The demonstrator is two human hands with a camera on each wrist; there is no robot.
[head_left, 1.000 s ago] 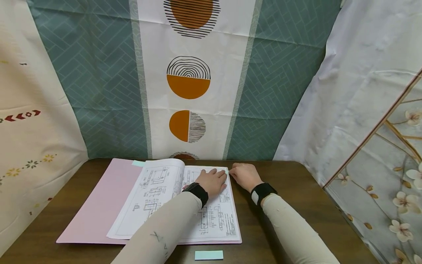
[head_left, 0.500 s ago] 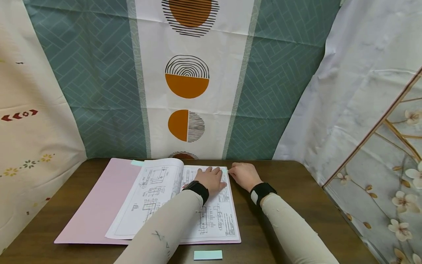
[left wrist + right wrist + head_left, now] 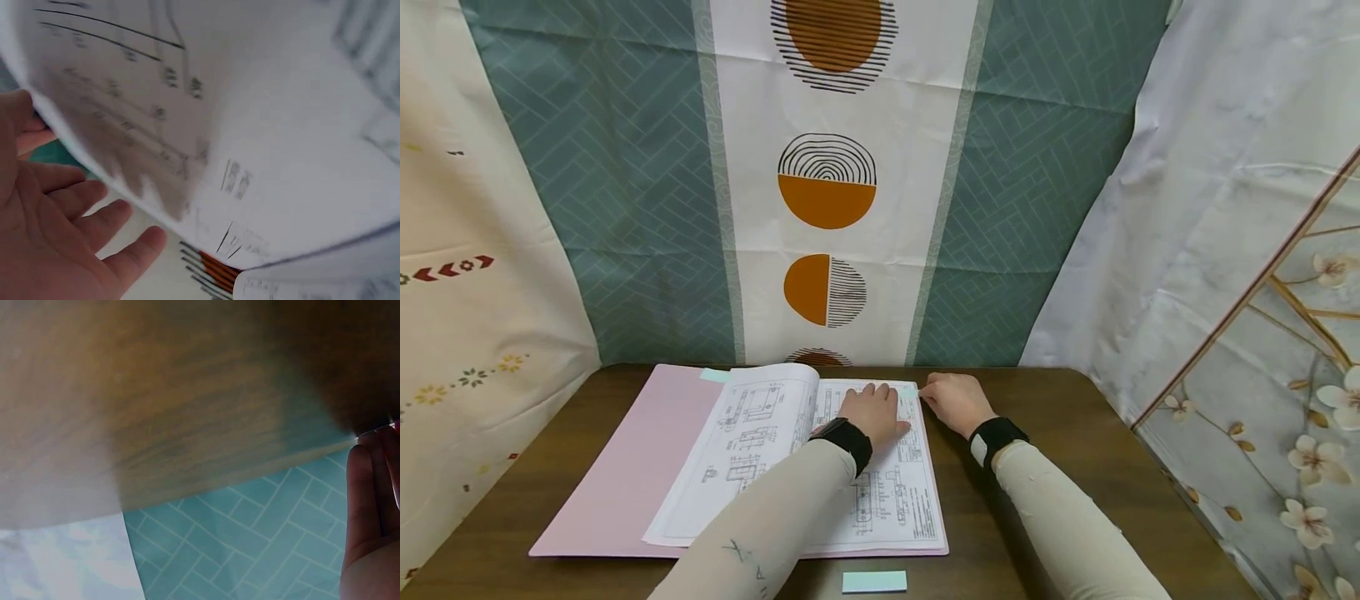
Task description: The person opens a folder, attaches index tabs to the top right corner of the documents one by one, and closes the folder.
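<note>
A pink folder [image 3: 613, 479] lies spread on the table, holding white sheets of technical drawings [image 3: 906, 492]. On the right-hand sheet, near its top, rests my left hand [image 3: 871, 412]. The left wrist view shows its relaxed fingers [image 3: 103, 225] beside a curved page [image 3: 281, 144]. At the sheet's upper right corner is a pale green sticky note [image 3: 909, 392]. My right hand [image 3: 957, 402] has its fingers curled there and pinches the note's outer end at the page edge. Most of that grip is hidden in the right wrist view, where the fingers [image 3: 362, 494] stand at the far right.
A pad of pale green sticky notes [image 3: 874, 582] lies on the brown table [image 3: 1060, 450] in front of the folder. Another green note [image 3: 715, 375] sticks out at the top left of the turned pages [image 3: 737, 450]. Patterned cloth [image 3: 655, 208] hangs behind the table.
My left hand has shifted slightly left, away from the sticky note, uncovering more of it. My right hand keeps its place at the page corner.
</note>
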